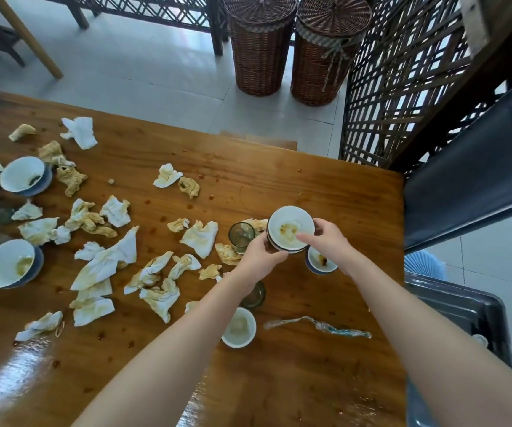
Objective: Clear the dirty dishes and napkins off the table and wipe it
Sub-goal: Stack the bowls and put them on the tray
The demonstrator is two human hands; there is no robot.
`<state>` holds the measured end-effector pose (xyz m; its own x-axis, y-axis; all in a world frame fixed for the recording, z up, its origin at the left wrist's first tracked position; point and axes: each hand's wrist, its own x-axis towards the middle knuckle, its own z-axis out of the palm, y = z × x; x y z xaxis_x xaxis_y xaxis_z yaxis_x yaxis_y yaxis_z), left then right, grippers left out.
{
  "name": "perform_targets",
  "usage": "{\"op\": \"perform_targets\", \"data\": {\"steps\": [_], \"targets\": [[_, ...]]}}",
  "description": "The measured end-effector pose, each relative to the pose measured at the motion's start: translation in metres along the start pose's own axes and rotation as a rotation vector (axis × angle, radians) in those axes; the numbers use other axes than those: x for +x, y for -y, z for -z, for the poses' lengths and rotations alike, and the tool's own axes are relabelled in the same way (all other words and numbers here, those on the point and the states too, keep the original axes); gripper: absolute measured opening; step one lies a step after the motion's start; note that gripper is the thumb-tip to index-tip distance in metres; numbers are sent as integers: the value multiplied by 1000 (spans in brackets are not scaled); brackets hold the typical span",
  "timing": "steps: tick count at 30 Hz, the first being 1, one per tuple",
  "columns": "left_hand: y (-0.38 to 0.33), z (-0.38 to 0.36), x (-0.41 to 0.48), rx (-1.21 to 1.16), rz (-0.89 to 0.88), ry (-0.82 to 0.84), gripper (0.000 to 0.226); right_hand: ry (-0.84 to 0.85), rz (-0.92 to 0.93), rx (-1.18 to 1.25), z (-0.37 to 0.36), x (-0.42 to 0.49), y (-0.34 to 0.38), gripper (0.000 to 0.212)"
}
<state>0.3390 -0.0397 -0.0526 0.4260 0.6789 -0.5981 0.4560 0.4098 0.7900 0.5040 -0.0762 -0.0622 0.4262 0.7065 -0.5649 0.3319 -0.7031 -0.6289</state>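
Both hands hold a stack of dirty bowls (288,224) lifted above the wooden table (325,192). My left hand (259,252) grips its left side and my right hand (325,238) grips its right rim, thumb over the edge. Under my right hand a blue bowl (321,261) sits on the table. A green glass (241,237) stands left of the stack, and another glass (254,295) shows beneath my left wrist. A small white cup (238,326) sits near the front. Several stained napkins (201,237) litter the tabletop. Two more dirty bowls (10,266), (25,174) stand at the left.
A wrapped plastic spoon (319,326) lies near the table's right front. A grey bin (464,306) stands off the right edge, below a dark chair (470,180). Two wicker baskets (261,41) and a lattice screen (396,97) stand beyond the table.
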Motion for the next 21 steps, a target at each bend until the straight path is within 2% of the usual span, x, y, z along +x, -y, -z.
{"op": "perform_targets", "data": {"steps": [6,11,16,21], "targets": [[3,-8,-2,-59,-31,-40,45,-106,49,-15,-6,-10,8,52],[3,-9,-7,-90,-76,-103,36,-118,76,170,-1,-18,11,47],[-12,-5,-9,-90,-60,-182,58,-170,126,235,-1,-30,14,45],[-28,0,-18,-142,-151,-173,55,-216,199,407,4,-45,19,40]]}}
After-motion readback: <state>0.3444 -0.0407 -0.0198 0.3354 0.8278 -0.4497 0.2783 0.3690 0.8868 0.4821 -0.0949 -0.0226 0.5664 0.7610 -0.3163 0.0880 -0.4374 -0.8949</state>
